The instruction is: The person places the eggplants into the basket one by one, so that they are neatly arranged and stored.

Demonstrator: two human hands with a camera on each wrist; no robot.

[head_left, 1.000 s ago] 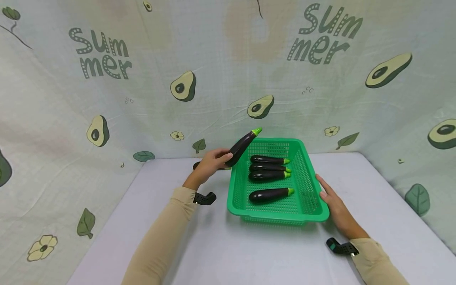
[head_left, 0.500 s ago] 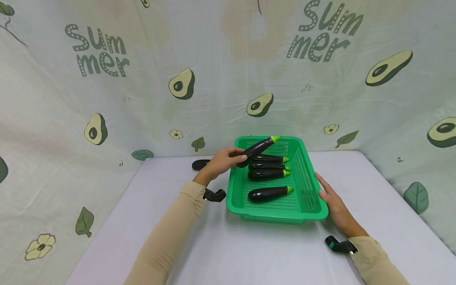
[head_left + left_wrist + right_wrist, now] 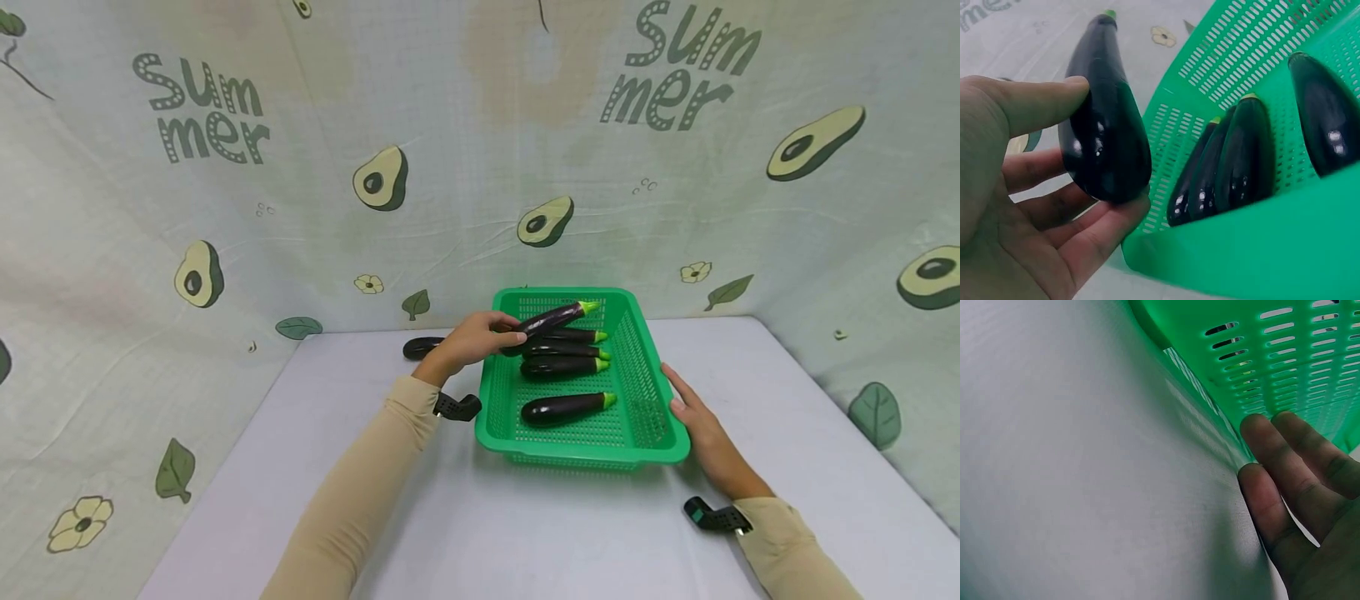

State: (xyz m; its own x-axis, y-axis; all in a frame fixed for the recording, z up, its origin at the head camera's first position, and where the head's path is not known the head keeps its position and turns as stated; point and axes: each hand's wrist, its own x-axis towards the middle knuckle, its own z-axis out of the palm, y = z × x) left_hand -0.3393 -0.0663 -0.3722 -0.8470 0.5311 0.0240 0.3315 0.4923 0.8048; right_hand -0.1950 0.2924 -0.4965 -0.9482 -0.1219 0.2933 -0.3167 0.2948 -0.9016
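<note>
My left hand [image 3: 476, 340] holds a dark purple eggplant [image 3: 555, 318] by its rounded end, thumb on one side and fingers on the other. The eggplant is tilted, its green stem pointing up and right, over the back left part of a green plastic basket [image 3: 585, 454]. Inside the basket, three eggplants [image 3: 1247, 150] lie side by side, and another eggplant [image 3: 566, 408] lies apart nearer the front. My right hand [image 3: 712, 446] rests at the basket's right side, thumb at the rim. In the right wrist view, its straight fingers [image 3: 1297, 469] touch the slotted outer wall.
One more eggplant [image 3: 420, 347] lies on the white table [image 3: 450, 517] left of the basket, partly hidden behind my left hand. A printed cloth [image 3: 450, 100] with avocados hangs behind the table and at both sides.
My left hand has carried the eggplant rightward from the basket's left edge and lowered it, and the eggplant leans flatter now. My right hand stays at the basket's right side.
</note>
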